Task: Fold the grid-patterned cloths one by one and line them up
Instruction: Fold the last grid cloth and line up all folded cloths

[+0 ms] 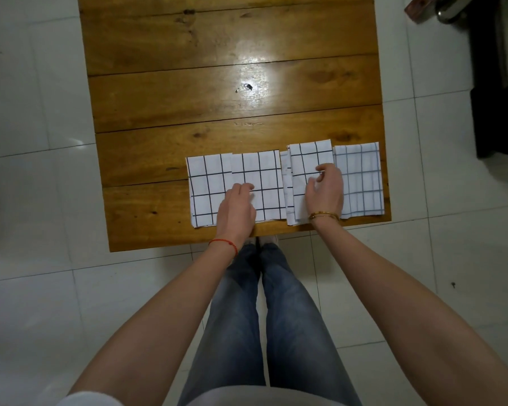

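Cloths: 4 folded grid-patterned cloths [358,177] are lined up along the table [217,112] near edge.
Left hand [236,208]: loosely curled, laid on second cloth [261,183].
Right hand [326,190]: fingers bent, resting on third cloth [308,159].
Remaining: judged only straightening.

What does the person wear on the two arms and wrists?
Both forearms are bare, without sleeves. The left wrist has a thin red string bracelet. The right wrist has a thin gold bangle. No rings or watch are visible.
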### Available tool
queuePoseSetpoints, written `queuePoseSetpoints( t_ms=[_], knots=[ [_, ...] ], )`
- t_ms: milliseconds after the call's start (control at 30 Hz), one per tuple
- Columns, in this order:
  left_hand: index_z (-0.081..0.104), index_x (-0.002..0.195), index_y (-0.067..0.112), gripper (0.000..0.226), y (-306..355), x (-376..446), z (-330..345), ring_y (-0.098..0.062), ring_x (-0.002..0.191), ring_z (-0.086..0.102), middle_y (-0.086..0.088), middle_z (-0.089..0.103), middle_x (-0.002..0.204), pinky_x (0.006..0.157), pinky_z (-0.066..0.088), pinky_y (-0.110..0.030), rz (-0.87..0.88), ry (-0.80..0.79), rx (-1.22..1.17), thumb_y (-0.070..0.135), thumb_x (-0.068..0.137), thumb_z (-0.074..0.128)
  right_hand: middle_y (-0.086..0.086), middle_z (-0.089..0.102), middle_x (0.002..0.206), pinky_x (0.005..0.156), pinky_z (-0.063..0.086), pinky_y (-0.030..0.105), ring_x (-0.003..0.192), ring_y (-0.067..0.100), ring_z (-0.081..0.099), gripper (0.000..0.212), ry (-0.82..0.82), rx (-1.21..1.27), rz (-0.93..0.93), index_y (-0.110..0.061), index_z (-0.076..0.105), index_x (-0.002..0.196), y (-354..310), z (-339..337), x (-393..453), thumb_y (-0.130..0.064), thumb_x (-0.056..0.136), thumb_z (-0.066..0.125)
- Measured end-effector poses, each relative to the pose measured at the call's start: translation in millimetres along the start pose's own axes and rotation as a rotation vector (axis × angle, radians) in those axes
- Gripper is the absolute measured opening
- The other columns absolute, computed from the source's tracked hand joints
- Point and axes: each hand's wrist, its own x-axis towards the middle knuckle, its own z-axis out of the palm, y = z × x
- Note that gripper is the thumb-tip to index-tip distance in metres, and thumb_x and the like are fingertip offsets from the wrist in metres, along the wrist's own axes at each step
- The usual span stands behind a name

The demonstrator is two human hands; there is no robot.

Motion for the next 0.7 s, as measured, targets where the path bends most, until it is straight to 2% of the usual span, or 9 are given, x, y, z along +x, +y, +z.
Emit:
queuePoseSetpoints(
  t_ms=[67,167,333,533,700],
  knots=[
    [0.048,0.134,0.011,0.041,15.9,3.7,5.2,-0.021,0.113,0.053,-0.006,0.053,0.127,0.088,0.049,-0.031,0.031,-0.031,-0.044,0.007,0.093,0.051,0.006,0.055,0.113,0.08,0.047,0.026,0.103,0.018,0.053,0.028,0.017,-0.047,0.035,-0.013,0.052,0.119,13.8,-7.4,8.3,-0.017,0.092,0.055],
    [0.046,0.137,0.011,0.044,37.2,8.9,17.4,-0.023,0.114,0.052,-0.008,0.053,0.129,0.09,0.049,-0.034,0.05,-0.098,-0.083,0.008,0.093,0.049,0.008,0.053,0.12,0.091,0.046,0.031,0.111,0.022,0.05,0.032,-0.041,-0.076,0.089,-0.011,0.051,0.122,33.0,-13.5,16.8,-0.017,0.091,0.056],
    [0.045,0.138,0.011,0.047,54.9,14.8,32.7,-0.025,0.114,0.052,-0.009,0.054,0.128,0.092,0.049,-0.039,-0.006,-0.179,-0.082,0.008,0.091,0.049,0.008,0.052,0.117,0.088,0.045,0.028,0.105,0.02,0.053,0.031,-0.162,-0.028,0.086,-0.01,0.052,0.12,45.4,-14.2,23.1,-0.015,0.09,0.055],
    [0.053,0.123,0.012,0.034,56.6,16.8,37.7,-0.025,0.101,0.055,-0.008,0.056,0.114,0.08,0.052,-0.038,-0.027,-0.181,-0.026,0.006,0.089,0.051,0.007,0.053,0.112,0.084,0.048,0.03,0.099,0.021,0.054,0.028,-0.193,0.015,0.084,-0.011,0.053,0.117,46.1,-14.4,26.1,-0.013,0.089,0.056],
    [0.055,0.116,0.011,0.029,58.1,17.5,36.4,-0.025,0.096,0.055,-0.008,0.057,0.11,0.075,0.051,-0.036,-0.021,-0.188,0.009,0.004,0.088,0.051,0.007,0.054,0.112,0.08,0.045,0.025,0.097,0.02,0.056,0.026,-0.207,0.032,0.08,-0.011,0.054,0.116,46.0,-16.7,28.4,-0.014,0.091,0.056]
  ],
)
